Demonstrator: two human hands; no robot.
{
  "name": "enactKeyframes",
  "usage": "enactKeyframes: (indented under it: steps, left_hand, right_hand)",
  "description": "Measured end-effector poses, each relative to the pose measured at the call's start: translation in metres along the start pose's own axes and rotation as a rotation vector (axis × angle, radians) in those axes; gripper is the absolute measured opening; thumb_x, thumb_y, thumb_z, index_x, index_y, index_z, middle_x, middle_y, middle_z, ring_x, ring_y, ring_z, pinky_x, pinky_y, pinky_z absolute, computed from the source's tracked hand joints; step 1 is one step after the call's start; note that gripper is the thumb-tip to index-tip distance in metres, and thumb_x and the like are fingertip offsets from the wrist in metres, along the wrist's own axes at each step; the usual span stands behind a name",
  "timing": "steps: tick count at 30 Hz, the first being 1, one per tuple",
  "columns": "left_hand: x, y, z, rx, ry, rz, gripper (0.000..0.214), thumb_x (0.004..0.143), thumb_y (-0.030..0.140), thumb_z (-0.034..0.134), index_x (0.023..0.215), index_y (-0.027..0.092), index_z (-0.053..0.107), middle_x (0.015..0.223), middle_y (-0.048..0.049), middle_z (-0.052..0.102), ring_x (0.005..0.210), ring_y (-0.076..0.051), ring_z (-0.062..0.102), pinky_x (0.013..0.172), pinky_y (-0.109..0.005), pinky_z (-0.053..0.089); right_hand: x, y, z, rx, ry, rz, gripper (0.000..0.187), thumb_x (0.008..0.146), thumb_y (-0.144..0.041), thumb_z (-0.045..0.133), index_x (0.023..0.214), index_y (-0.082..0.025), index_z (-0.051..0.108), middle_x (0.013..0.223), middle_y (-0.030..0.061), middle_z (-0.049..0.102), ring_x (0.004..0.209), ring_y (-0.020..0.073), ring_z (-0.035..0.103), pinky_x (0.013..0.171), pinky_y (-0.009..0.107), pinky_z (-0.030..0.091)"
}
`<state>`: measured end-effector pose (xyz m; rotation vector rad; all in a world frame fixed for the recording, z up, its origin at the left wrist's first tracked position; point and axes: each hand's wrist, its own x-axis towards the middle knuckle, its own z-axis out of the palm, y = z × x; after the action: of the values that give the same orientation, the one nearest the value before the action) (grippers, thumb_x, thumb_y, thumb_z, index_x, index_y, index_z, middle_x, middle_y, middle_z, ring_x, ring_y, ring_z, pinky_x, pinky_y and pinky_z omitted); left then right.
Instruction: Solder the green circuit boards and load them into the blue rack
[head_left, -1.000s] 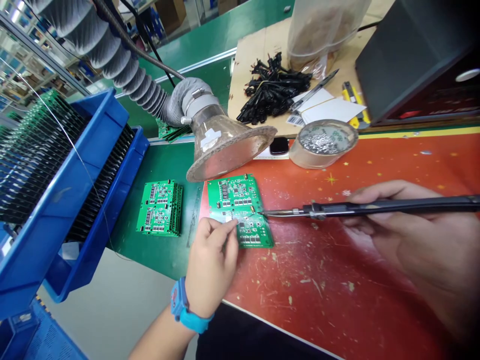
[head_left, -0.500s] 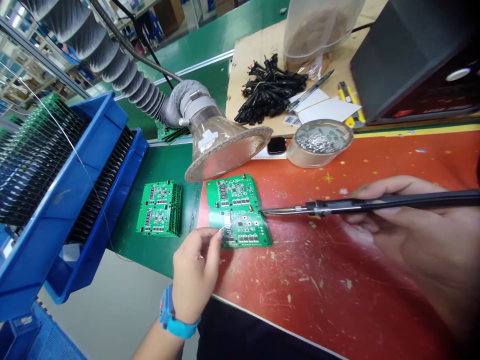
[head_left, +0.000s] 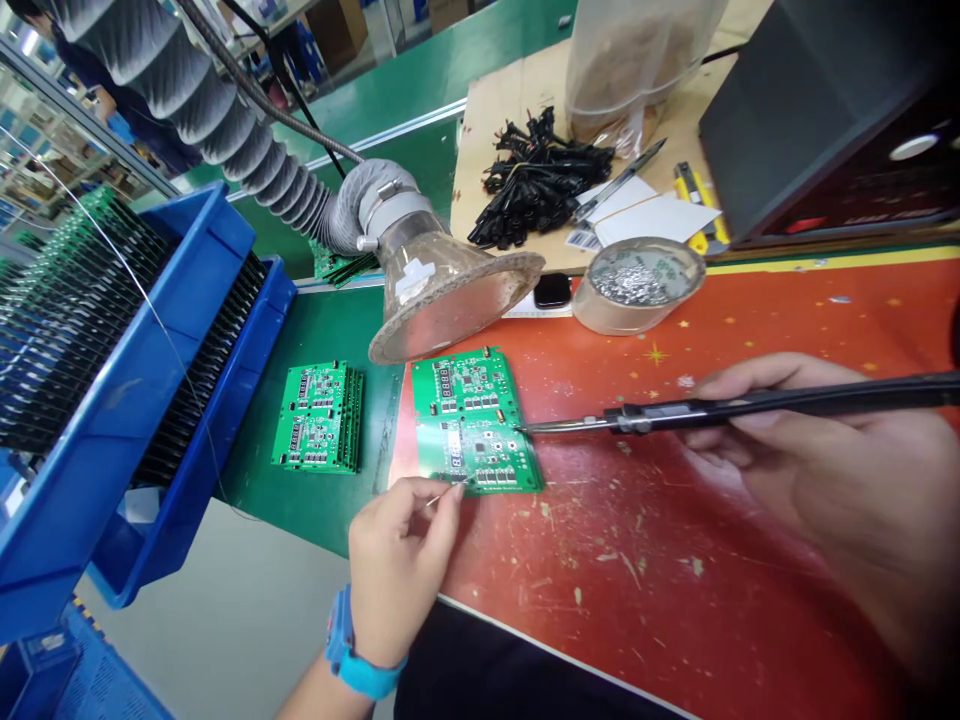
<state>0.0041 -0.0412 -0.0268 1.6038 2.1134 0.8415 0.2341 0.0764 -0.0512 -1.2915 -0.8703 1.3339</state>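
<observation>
A green circuit board [head_left: 480,425] with two digit displays lies flat on the red mat, below the mouth of the extraction funnel. My right hand [head_left: 810,450] is closed around the dark handle of a soldering iron [head_left: 675,412]. The iron's tip meets or hovers just over the board's right edge, near its middle. At the board's lower left corner, my left hand [head_left: 409,545] pinches a thin strand of solder wire [head_left: 433,500] between thumb and forefinger. A blue watch sits on the left wrist.
Left of the board is a stack of similar boards [head_left: 319,415]. Blue bins [head_left: 217,235] with upright boards stand further left. The fume funnel [head_left: 457,290] hangs overhead. Behind are a round tin [head_left: 637,315], bundled black leads [head_left: 532,190], a yellow cutter [head_left: 694,195] and a dark box [head_left: 817,130].
My left hand has shifted slightly right and down along the board's lower left corner. The iron's tip has moved slightly down the board's right edge. The board stays put.
</observation>
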Motion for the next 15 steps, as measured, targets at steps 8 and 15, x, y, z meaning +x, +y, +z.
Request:
enactKeyframes:
  steps: [8,15]
  left_hand:
    - [-0.002,0.005,0.007,0.014,0.014,0.098,0.009,0.08,0.024,0.06,0.073,0.018,0.061,0.053,0.0046,0.051,0.048,-0.007,0.048,0.049,-0.019,0.038]
    - [-0.004,0.004,0.008,0.014,-0.003,0.086,0.009,0.08,0.024,0.06,0.073,0.018,0.06,0.054,0.0041,0.053,0.05,-0.008,0.051,0.05,-0.02,0.039]
  right_hand:
    - [0.001,-0.005,0.003,0.011,0.005,0.009,0.01,0.044,-0.016,0.062,0.053,-0.019,0.059,0.042,-0.001,0.056,0.034,0.0098,0.048,0.033,0.021,0.03]
    - [0.001,0.004,-0.002,-0.037,-0.057,0.01,0.013,0.049,-0.018,0.065,0.061,-0.019,0.06,0.049,-0.0005,0.06,0.038,0.0106,0.05,0.034,0.022,0.035]
